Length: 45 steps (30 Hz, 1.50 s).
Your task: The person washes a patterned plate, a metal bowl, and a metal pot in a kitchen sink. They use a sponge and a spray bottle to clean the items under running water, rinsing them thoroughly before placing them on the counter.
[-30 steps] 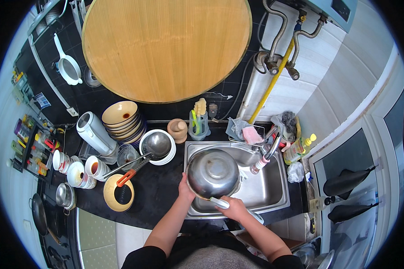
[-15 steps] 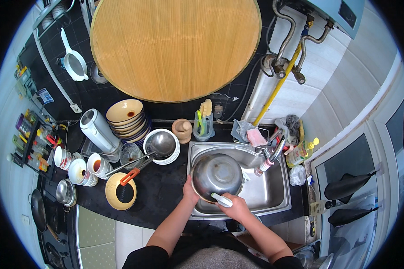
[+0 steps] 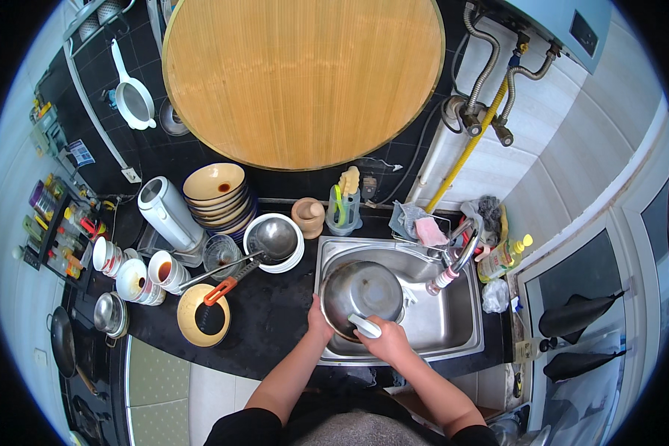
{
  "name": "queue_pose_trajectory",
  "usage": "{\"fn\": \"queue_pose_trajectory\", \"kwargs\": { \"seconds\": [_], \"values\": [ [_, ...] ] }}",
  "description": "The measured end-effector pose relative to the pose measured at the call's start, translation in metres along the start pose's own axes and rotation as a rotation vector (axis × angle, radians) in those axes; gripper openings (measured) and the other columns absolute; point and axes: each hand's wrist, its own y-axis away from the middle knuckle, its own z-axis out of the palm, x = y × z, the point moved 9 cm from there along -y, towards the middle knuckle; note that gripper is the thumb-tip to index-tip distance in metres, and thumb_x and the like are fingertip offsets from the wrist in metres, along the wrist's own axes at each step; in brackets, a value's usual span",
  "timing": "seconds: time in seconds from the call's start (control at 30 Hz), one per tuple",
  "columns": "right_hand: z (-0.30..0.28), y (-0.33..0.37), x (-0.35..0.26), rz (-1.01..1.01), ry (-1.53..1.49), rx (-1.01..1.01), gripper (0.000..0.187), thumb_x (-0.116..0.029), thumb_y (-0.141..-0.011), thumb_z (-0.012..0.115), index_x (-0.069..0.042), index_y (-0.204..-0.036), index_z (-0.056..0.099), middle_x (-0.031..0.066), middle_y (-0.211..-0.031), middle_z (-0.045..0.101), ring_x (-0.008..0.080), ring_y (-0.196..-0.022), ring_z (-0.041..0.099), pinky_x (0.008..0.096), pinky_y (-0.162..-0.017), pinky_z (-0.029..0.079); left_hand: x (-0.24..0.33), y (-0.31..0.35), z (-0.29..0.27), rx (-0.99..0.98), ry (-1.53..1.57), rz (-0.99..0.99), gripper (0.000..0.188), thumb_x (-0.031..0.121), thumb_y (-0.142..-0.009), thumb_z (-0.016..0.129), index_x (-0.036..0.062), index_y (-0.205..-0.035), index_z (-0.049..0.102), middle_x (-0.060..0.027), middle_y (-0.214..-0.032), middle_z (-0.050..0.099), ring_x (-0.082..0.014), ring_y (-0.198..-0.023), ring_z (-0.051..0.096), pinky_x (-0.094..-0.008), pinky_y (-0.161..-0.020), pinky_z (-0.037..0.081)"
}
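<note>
A round steel basin [image 3: 362, 290] is held bottom up and tilted over the left part of the sink [image 3: 446, 327]. My left hand [image 3: 320, 321] is closed on its left rim, thumb along the outside. My right hand [image 3: 388, 340] grips a white-handled scrubber [image 3: 363, 325] against the basin's near outer side. The scrubber's working end is hidden from view. The faucet [image 3: 453, 267] stands at the sink's right.
Left of the sink are stacked white bowls [image 3: 293, 262] with a ladle [image 3: 275, 239] on top, a yellowish bowl [image 3: 188, 327], and stacked tan bowls [image 3: 214, 183]. Behind stand a wooden mortar [image 3: 308, 216] and a utensil holder [image 3: 344, 212]. A bottle [image 3: 502, 258] stands at the right.
The view has shifted slightly. The scrubber has moved a little up the basin's side, with my right hand on it. My left hand keeps hold of the rim.
</note>
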Motion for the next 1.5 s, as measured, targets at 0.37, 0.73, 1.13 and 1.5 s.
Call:
{"fn": "queue_pose_trajectory", "kwargs": {
  "seconds": [0.37, 0.73, 1.13, 1.5],
  "values": [
    [-0.004, -0.013, 0.003, 0.080, 0.001, 0.083, 0.027, -0.028, -0.070, 0.068, -0.008, -0.086, 0.061, 0.0161, -0.075, 0.063, 0.0343, -0.073, 0.060, 0.0391, -0.065, 0.049, -0.003, 0.009, 0.001, 0.050, -0.016, -0.029, 0.061, 0.051, -0.090, 0.025, 0.0047, -0.126, 0.039, -0.0149, -0.128, 0.042, -0.0317, -0.118, 0.040, -0.0475, -0.099, 0.030],
    [-0.001, -0.020, 0.028, 0.188, -0.014, 0.075, 0.032, -0.030, -0.069, 0.068, -0.007, -0.091, 0.062, 0.0174, -0.078, 0.063, 0.0341, -0.077, 0.060, 0.0386, -0.068, 0.049, -0.005, 0.001, -0.004, 0.077, -0.201, 0.025, 0.057, 0.049, -0.089, 0.037, 0.0026, -0.119, 0.045, -0.0148, -0.119, 0.050, -0.0293, -0.109, 0.048, -0.0441, -0.094, 0.037],
    [0.004, -0.029, 0.053, 0.309, 0.007, 0.095, 0.045, -0.035, -0.067, 0.068, -0.004, -0.100, 0.061, 0.0217, -0.082, 0.062, 0.0351, -0.082, 0.060, 0.0395, -0.074, 0.048, -0.023, -0.001, 0.003, 0.162, -0.360, 0.047, 0.058, 0.050, -0.085, 0.047, -0.0014, -0.113, 0.047, -0.0139, -0.111, 0.052, -0.0242, -0.098, 0.053, -0.0383, -0.089, 0.041],
    [-0.011, -0.032, 0.063, 0.266, -0.069, 0.200, 0.036, -0.033, -0.071, 0.067, -0.007, -0.094, 0.061, 0.0166, -0.080, 0.063, 0.0333, -0.079, 0.061, 0.0368, -0.071, 0.048, -0.036, -0.026, -0.015, 0.111, -0.278, -0.039, 0.058, 0.049, -0.084, 0.049, 0.0005, -0.115, 0.047, -0.0149, -0.112, 0.051, -0.0266, -0.098, 0.054, -0.0417, -0.085, 0.044]
  ]
}}
